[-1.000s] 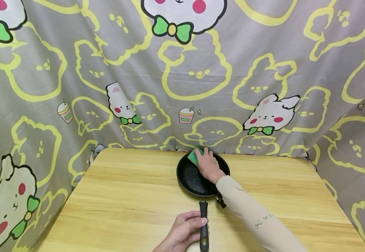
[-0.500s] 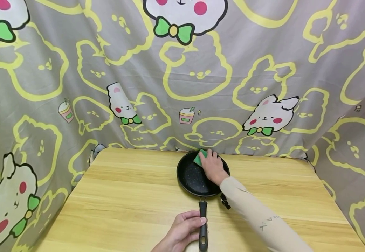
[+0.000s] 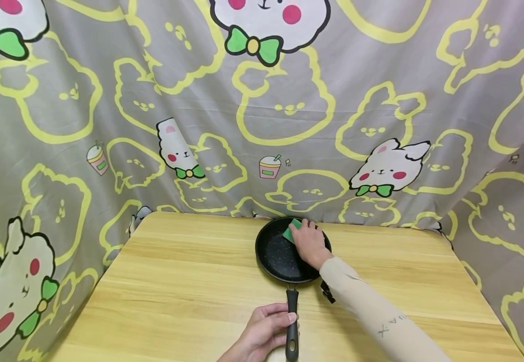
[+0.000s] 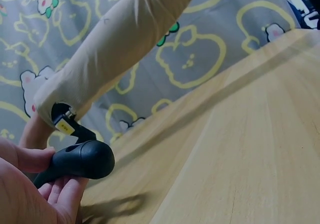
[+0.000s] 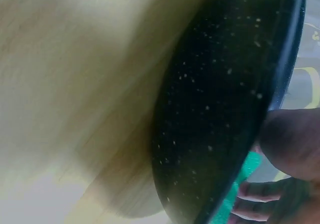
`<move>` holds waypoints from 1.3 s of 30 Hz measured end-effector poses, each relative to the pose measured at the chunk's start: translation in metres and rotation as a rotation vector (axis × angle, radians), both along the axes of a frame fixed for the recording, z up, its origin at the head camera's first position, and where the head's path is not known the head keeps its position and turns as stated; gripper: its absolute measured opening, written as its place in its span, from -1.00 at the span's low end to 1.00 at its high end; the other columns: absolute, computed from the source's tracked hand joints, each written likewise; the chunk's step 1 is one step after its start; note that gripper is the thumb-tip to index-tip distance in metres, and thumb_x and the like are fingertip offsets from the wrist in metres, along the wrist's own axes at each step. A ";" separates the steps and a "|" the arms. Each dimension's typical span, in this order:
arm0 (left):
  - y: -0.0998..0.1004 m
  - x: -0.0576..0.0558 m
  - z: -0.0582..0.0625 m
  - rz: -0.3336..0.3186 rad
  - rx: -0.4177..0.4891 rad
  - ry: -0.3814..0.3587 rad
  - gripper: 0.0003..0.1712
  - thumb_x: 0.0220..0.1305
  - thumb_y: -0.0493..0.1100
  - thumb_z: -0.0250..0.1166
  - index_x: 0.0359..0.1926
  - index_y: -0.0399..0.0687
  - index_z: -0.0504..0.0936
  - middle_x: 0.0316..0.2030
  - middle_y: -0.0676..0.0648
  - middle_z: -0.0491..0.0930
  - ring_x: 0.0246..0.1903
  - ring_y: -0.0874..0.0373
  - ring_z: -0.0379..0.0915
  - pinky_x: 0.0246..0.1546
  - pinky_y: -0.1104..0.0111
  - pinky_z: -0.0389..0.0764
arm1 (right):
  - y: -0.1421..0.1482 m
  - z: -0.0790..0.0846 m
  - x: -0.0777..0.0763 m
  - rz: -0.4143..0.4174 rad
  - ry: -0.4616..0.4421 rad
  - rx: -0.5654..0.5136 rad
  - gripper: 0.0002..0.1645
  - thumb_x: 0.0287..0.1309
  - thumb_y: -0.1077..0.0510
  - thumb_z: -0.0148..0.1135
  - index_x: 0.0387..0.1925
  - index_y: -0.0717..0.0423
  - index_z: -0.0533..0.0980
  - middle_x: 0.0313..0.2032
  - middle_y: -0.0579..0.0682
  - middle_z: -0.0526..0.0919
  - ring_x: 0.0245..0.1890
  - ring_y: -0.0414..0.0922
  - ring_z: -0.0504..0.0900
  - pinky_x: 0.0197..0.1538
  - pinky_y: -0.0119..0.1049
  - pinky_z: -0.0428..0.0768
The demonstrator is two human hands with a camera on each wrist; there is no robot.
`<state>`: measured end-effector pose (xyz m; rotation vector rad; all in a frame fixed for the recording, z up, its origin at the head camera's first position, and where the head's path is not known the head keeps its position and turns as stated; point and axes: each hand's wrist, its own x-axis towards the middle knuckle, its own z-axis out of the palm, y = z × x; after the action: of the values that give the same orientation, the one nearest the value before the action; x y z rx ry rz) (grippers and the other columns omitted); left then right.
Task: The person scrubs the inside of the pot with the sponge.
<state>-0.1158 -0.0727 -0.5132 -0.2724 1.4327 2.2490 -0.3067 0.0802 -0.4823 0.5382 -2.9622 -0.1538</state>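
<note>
A black frying pan [image 3: 280, 256] with a speckled surface sits near the back edge of the table, its handle [image 3: 292, 301] pointing toward me. My left hand [image 3: 268, 329] grips that handle, thumb on top and fingers beneath. In the left wrist view, the handle's rounded end [image 4: 97, 159] is clear of the wood, with a shadow below. Inside the pan, on its far right part, my right hand [image 3: 309, 244] holds a green sponge [image 3: 289, 235] against the surface. The right wrist view shows the pan's dark side [image 5: 215, 94] and fingers on the sponge [image 5: 232, 199].
The wooden table [image 3: 176, 291] spreads out on both sides of the pan. A grey patterned curtain [image 3: 216, 120] hangs around its back and sides, close behind the pan. A black device [image 3: 327, 291] is at my right wrist, beside the pan's rim.
My right hand and the sponge have slid rightward and slightly toward me inside the pan. The left hand keeps its grip on the handle, nearly unmoved.
</note>
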 end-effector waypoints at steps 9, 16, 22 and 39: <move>0.000 0.001 0.002 0.004 -0.011 0.002 -0.65 0.27 -0.35 0.40 0.07 -0.37 0.61 -0.27 -0.09 0.70 -0.33 0.17 0.65 -0.31 0.29 0.71 | 0.004 0.009 0.005 0.016 -0.044 -0.004 -0.49 0.28 0.16 0.37 0.25 0.00 0.53 -0.10 0.36 0.56 -0.11 0.31 0.61 -0.13 0.17 0.67; 0.001 0.002 0.001 0.012 -0.002 -0.006 -0.64 0.27 -0.35 0.40 0.07 -0.37 0.60 -0.27 -0.11 0.70 -0.32 0.16 0.65 -0.30 0.28 0.72 | 0.011 0.013 0.003 0.015 -0.156 -0.096 -0.53 0.22 0.19 0.40 0.17 0.00 0.57 -0.11 0.30 0.60 -0.10 0.31 0.58 -0.12 0.24 0.64; 0.000 0.001 0.001 0.017 0.003 -0.013 -0.63 0.27 -0.36 0.39 0.08 -0.37 0.59 -0.24 -0.14 0.72 -0.30 0.14 0.67 -0.28 0.27 0.72 | 0.015 0.017 0.003 0.019 -0.227 -0.097 -0.51 0.22 0.16 0.43 0.18 0.01 0.57 -0.15 0.23 0.62 -0.16 0.23 0.58 -0.13 0.21 0.63; 0.002 0.000 -0.002 0.017 0.013 -0.020 -0.65 0.28 -0.37 0.39 0.07 -0.38 0.61 -0.25 -0.14 0.71 -0.31 0.12 0.67 -0.24 0.19 0.75 | 0.021 0.036 0.008 0.039 -0.356 -0.038 -0.59 0.19 0.12 0.46 0.07 0.02 0.63 -0.27 0.06 0.59 -0.29 -0.01 0.54 -0.29 -0.06 0.63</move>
<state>-0.1153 -0.0707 -0.5147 -0.3032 1.4093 2.2618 -0.2989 0.1009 -0.4464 0.6825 -3.2851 0.0041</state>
